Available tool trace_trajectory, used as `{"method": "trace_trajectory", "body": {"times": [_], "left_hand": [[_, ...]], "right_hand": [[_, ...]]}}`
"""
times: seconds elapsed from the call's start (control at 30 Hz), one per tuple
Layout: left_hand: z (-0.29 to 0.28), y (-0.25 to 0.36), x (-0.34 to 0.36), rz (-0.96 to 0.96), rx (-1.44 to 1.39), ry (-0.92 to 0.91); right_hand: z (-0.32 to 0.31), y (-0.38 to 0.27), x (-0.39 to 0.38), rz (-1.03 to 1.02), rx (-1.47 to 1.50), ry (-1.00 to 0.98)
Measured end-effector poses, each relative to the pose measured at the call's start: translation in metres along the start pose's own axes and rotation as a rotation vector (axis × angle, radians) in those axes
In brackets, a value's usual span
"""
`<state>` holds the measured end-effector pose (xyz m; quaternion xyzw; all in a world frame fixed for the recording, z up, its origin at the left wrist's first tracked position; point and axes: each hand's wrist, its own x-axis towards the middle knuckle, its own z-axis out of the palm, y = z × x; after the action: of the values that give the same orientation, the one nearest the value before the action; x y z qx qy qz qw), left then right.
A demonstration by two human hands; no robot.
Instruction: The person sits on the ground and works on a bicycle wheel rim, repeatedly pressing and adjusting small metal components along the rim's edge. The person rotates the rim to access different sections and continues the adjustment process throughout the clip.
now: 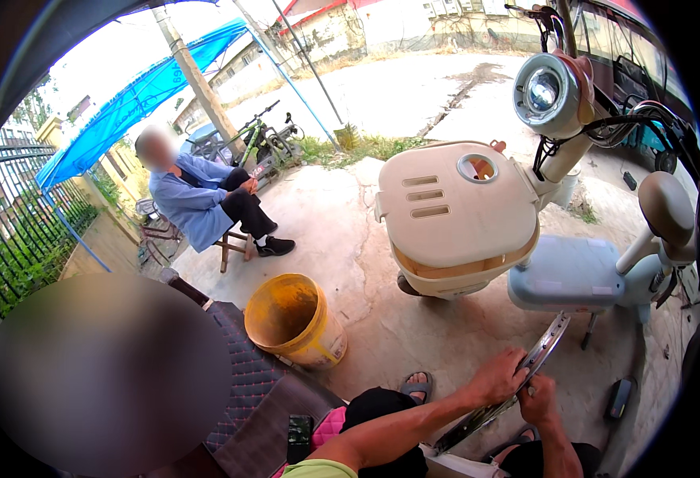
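Observation:
A silvery metal wheel rim (551,338), seen nearly edge-on, slants up from my lap toward the light-blue part of the scooter. My left hand (500,376) is closed over the rim's near-left side, its forearm stretching across from a lime-green sleeve. Just to the right and slightly lower, my right hand (538,400) grips the same rim, fingers curled round it. Dark material (471,426) runs along the rim's lower part; I cannot make out what it is. The rim's bottom end disappears behind my arm and legs.
A scooter with a cream lidded basket (461,207) and light-blue body (569,272) stands ahead. A yellow bucket (330,338) sits left, beside a quilted dark seat (242,374) with a phone (299,438). A person in blue (191,203) sits on a stool; a black object (619,398) lies right.

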<state>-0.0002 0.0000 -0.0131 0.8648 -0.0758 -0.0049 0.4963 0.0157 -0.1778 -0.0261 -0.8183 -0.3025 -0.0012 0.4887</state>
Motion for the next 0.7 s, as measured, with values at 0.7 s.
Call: {"method": "trace_trajectory", "body": {"times": [0.7], "left_hand": [[-0.001, -0.006, -0.001, -0.068, -0.066, 0.018]], "right_hand": [[0.001, 0.039, 0.015, 0.155, 0.141, 0.086]]}}
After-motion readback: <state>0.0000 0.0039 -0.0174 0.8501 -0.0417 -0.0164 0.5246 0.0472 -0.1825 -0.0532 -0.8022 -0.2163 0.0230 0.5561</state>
